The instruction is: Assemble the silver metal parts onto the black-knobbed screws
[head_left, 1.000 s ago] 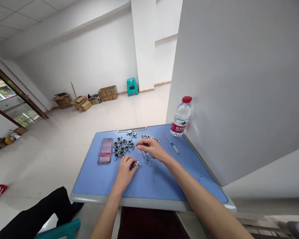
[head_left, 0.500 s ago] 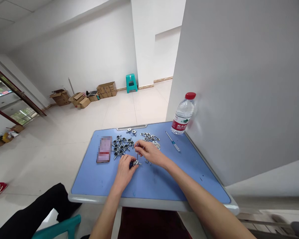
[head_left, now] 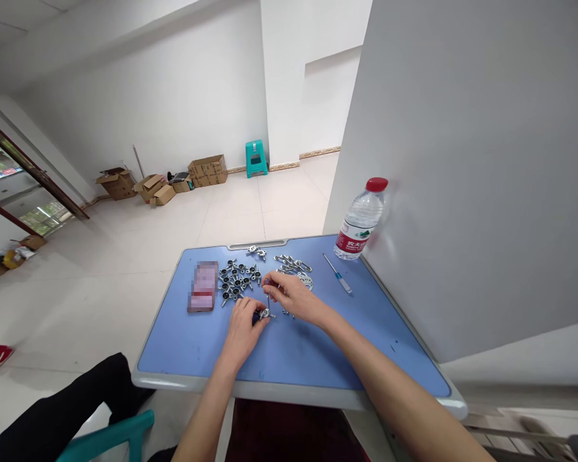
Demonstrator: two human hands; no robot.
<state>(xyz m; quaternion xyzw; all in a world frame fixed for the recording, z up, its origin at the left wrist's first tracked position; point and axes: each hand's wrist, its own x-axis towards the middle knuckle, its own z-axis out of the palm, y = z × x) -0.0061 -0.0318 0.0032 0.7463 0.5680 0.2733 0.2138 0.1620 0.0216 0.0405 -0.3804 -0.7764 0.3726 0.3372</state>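
On the blue table (head_left: 318, 359), my left hand (head_left: 243, 324) is closed around a small metal part (head_left: 264, 314) with a dark section, holding it down near the middle. My right hand (head_left: 289, 294) pinches the handle of a screwdriver, whose thin shaft (head_left: 268, 301) points straight down at that part. Small screws (head_left: 288, 314) lie just right of it. Beyond my left hand is a cluster of metal parts with round black pieces (head_left: 236, 281). Flat metal links (head_left: 291, 263) and round metal plates (head_left: 306, 280) lie behind my right hand, which partly covers them.
A phone (head_left: 203, 287) lies at the left. A second screwdriver (head_left: 340, 276) and a red-capped water bottle (head_left: 361, 221) are at the right, beside a grey wall (head_left: 486, 160). A few metal pieces (head_left: 256, 252) sit at the back edge. Another person's leg (head_left: 72, 404) shows lower left.
The view has shifted slightly. Both hands keep the same grip, with the screwdriver still upright on the metal part; nothing has been let go.
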